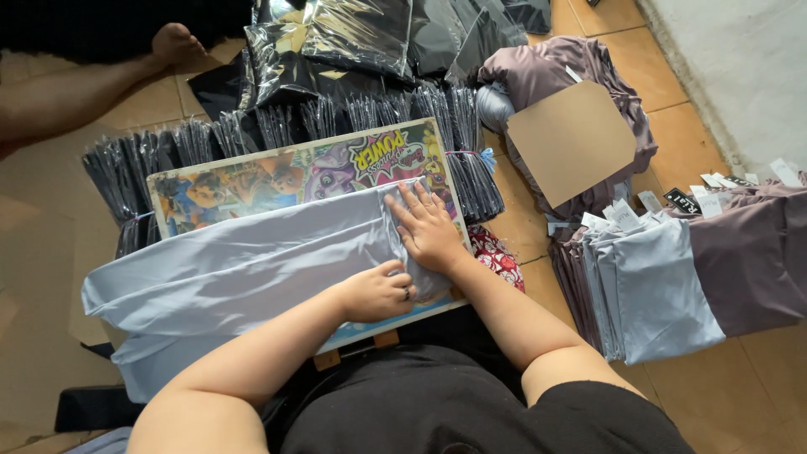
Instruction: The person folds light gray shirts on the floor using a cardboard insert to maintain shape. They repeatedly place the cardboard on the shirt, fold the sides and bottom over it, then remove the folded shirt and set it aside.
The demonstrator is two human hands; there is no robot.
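Two hands on pale blue garment (235,269), spread over cartoon-printed board (252,181) near lap: right hand (429,231) pressing flat, fingers splayed; left hand (382,292) curled, pinching fabric. Probably light, soft, slippery; best gripped along folded edge.

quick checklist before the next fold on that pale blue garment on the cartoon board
1. Right hand flat on the pale blue garment: ok.
2. Left hand gripping the garment's edge: ok.
3. Garment smooth: not ok, long creases run across it.
4. Garment fully on the cartoon board: not ok, its left end hangs past the board.
5. Board steady on the lap: cannot tell.
6. Stack of folded garments close on the right: ok.
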